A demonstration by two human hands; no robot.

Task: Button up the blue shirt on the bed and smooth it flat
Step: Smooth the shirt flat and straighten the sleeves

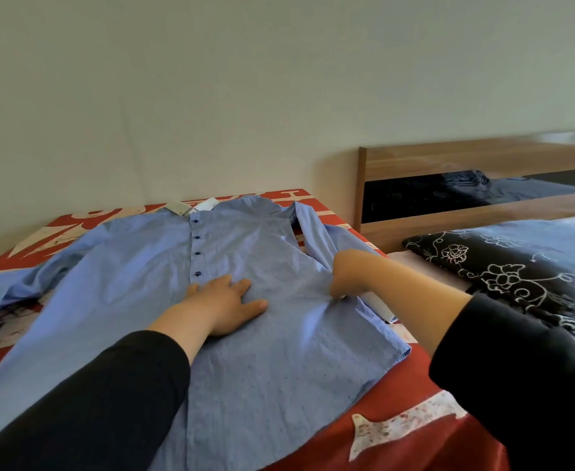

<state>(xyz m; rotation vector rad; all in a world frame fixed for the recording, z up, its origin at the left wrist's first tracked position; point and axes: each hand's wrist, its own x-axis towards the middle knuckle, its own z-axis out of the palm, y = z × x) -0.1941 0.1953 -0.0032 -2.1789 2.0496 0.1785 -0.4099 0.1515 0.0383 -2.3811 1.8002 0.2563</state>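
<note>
The blue shirt (pixel 265 365) lies face up on the red bed cover, collar toward the wall. Several dark blue buttons (pixel 196 254) run down its front placket and look fastened from the collar to the chest. My left hand (pixel 226 302) rests flat, palm down, on the shirt's middle, just below the lowest visible button. My right hand (pixel 349 273) is at the shirt's right side near the sleeve (pixel 316 229), fingers pinched on a fold of the cloth. The left sleeve (pixel 11 283) is bunched at the left edge.
The red cover with white print (pixel 405 426) spans the bed. A white tag (pixel 208 203) sits at the collar. A dark floral pillow (pixel 503 270) and blue bedding lie to the right, before a wooden headboard (pixel 466 158). A plain wall stands behind.
</note>
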